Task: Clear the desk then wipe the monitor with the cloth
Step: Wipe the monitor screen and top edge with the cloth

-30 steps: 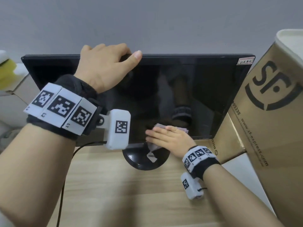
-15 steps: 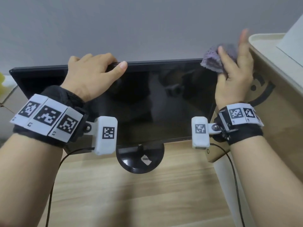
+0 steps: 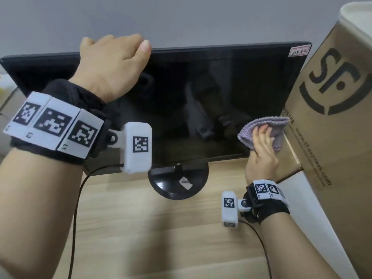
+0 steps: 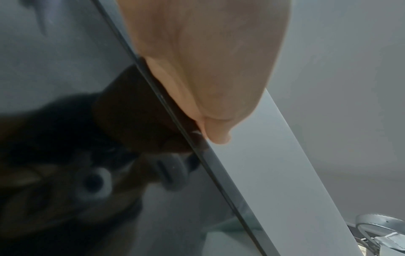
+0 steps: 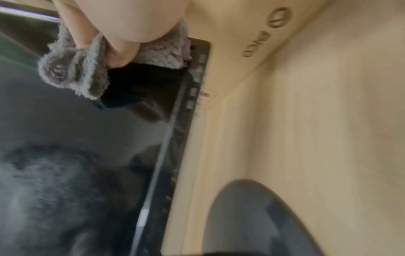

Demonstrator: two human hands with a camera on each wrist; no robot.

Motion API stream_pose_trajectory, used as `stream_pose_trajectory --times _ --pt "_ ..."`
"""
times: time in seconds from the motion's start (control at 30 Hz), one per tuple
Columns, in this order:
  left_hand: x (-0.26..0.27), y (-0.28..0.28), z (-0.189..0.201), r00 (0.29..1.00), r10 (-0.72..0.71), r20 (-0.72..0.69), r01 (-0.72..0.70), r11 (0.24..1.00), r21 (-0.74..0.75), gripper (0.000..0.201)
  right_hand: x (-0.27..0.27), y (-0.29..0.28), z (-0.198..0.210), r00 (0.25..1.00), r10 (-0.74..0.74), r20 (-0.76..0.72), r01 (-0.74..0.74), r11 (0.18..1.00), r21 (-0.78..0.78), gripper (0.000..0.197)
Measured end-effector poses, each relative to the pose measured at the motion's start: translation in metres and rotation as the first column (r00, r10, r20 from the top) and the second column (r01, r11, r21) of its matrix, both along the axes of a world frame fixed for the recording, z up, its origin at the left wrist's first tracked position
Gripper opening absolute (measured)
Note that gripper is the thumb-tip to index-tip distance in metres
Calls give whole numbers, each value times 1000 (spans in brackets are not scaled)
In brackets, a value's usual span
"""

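Note:
A black monitor (image 3: 201, 87) stands on a round base (image 3: 178, 186) on the wooden desk (image 3: 161, 238). My left hand (image 3: 112, 57) grips its top edge left of centre, fingers curled over the back. In the left wrist view the left hand (image 4: 208, 69) lies on the monitor's (image 4: 65, 69) rim. My right hand (image 3: 261, 150) holds a folded grey-purple cloth (image 3: 263, 125) against the screen's lower right corner. The right wrist view shows the right hand (image 5: 131, 17), a fold of the cloth (image 5: 72, 72) bunched round a digit, on the monitor (image 5: 65, 138).
A tall cardboard box (image 3: 332, 117) with a black logo stands close against the monitor's right side, touching the cloth's edge. Black cables (image 3: 74, 218) run from both wrist cameras across the desk. A grey wall lies behind the monitor.
The right hand carried the cloth from the screen's bottom centre up to the top right corner, then down to the lower right corner. The left hand kept its grip on the top edge.

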State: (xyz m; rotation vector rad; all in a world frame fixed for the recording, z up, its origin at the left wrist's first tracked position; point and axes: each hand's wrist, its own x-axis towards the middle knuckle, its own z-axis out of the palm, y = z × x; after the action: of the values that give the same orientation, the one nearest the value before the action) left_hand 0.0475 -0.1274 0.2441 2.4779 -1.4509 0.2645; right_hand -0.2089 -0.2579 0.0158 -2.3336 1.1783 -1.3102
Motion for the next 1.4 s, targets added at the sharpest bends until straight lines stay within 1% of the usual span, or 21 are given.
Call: stream_pose_trajectory --times 0.27,0.33,0.43,0.53,0.63,0.67,0.7,0.73,0.77,0.8,0.83,0.87,0.93,0.97,1.03,1.1,1.17,1.23,1.27,1.33,1.4 --pt "-2 3 -2 1000 -9 24 9 1000 -15 39 -3 43 -51 995 -65 -73 81 969 235 54" --pt "-3 3 -2 1000 -6 23 6 1000 -15 39 9 58 -53 996 -51 -78 68 968 243 54" --pt "-1 4 -3 1000 -3 5 3 1000 -22 36 30 80 -53 995 20 -94 -4 986 169 49" --pt "-2 4 -3 1000 -8 -8 8 1000 -26 35 54 100 -48 949 196 -247 -180 980 86 42" --pt "-3 5 -5 1000 -13 -16 12 1000 -19 37 78 113 -45 757 496 -426 -506 857 98 46" --pt "-2 7 -6 999 -19 -30 18 1000 -25 39 82 116 -42 727 561 -395 -553 820 146 46" --pt "-1 10 -10 999 -29 -44 27 999 -47 41 82 119 -38 757 586 -288 -544 810 219 45" --pt "0 15 -14 997 -54 -57 49 995 -87 42 79 123 -31 819 557 -135 -497 808 318 44" --pt "1 21 -19 993 -93 -75 80 985 -156 45 74 125 -23 890 455 21 -420 802 425 43" --pt "0 30 -24 989 -123 -84 100 966 -240 48 68 124 -17 941 306 145 -336 791 511 39" --pt "2 42 -30 988 -124 -95 85 939 -334 53 62 120 -11 957 160 240 -272 782 560 35" --pt "6 55 -38 986 -118 -119 54 896 -440 57 55 114 -7 944 18 329 -226 762 607 31" --pt "29 80 -64 966 -68 -251 -103 788 -607 63 38 95 2 846 -225 483 -185 727 662 27" --pt "44 92 -81 929 -26 -370 -234 733 -639 71 27 85 6 789 -324 521 -144 728 671 25" --pt "66 107 -112 796 23 -604 -487 618 -618 87 5 69 11 692 -472 546 -14 748 664 21" --pt "78 116 -129 644 -42 -764 -630 537 -560 80 -10 57 13 621 -549 560 88 758 647 21" --pt "78 122 -135 491 -151 -858 -699 519 -492 60 -13 48 15 610 -594 524 139 732 667 28" --pt "72 122 -141 317 -209 -925 -765 521 -380 60 -5 40 12 659 -603 449 150 691 707 35" --pt "68 121 -138 287 -190 -939 -799 493 -344 56 1 36 10 691 -599 404 151 666 730 36" --pt "62 119 -135 290 -190 -938 -741 575 -346 52 18 34 4 736 -586 338 158 634 757 35" --pt "58 116 -130 286 -204 -936 -721 598 -350 51 34 38 -1 738 -604 301 184 609 771 37"
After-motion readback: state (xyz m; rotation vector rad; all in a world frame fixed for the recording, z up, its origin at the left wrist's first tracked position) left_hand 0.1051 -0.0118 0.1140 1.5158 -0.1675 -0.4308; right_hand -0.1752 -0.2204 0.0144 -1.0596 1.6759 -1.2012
